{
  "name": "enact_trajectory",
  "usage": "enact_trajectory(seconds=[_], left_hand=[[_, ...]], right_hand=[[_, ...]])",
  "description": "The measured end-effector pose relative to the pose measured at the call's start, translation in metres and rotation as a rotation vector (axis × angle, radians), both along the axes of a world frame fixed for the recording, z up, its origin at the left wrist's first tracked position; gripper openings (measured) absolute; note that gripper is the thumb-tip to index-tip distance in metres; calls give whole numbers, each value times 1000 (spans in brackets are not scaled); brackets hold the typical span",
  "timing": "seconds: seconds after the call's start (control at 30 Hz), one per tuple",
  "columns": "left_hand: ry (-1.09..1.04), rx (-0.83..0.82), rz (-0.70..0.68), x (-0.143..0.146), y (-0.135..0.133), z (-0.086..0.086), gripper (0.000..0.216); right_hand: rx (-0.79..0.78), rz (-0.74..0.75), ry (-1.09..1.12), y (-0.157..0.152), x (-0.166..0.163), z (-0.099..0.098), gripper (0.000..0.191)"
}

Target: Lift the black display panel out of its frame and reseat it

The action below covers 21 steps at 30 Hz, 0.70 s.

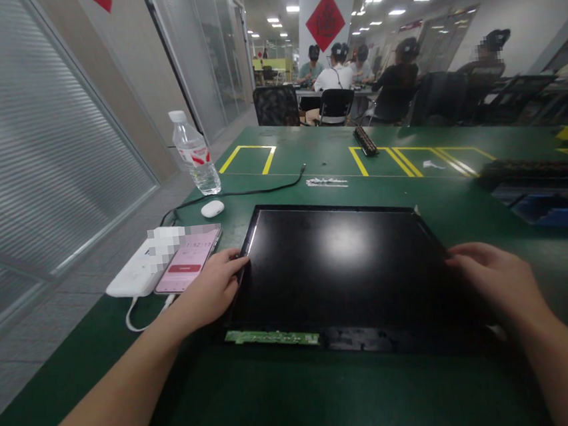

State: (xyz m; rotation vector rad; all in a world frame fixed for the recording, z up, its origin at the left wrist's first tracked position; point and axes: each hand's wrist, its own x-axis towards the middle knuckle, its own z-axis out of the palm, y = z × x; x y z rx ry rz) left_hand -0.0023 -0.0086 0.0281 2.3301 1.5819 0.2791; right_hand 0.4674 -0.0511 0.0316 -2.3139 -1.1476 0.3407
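Observation:
A black LCD screen panel (339, 268) lies face up before me, a ceiling light reflecting in its surface. Along its near edge runs a narrow green circuit board (272, 337). My left hand (219, 281) grips the panel's left edge, with thumb and fingers closed at the frame. At the right edge, my right hand (496, 279) pinches the frame; some of its fingers are hidden beneath or behind the panel. Whether the panel is lifted slightly or rests flat on the green table (332, 402), I cannot tell.
Left of the panel are a phone (190, 259), a white power bank (138, 264), a white earbud case (213, 209), a black cable (256, 191) and a water bottle (195, 154). A dark slotted strip (366, 141) lies farther back. Dark and blue parts (559, 203) sit right. People sit beyond.

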Motion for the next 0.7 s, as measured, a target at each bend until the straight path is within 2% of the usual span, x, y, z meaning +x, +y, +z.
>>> enact_trajectory(seconds=[0.4,0.7], left_hand=[[-6,-6,1,-1,0,-1,56],[6,63,44,2,2,-4,52]], right_hand=[[18,-22,10,1,-5,4,34],[51,-20,77,0,3,-5,30]])
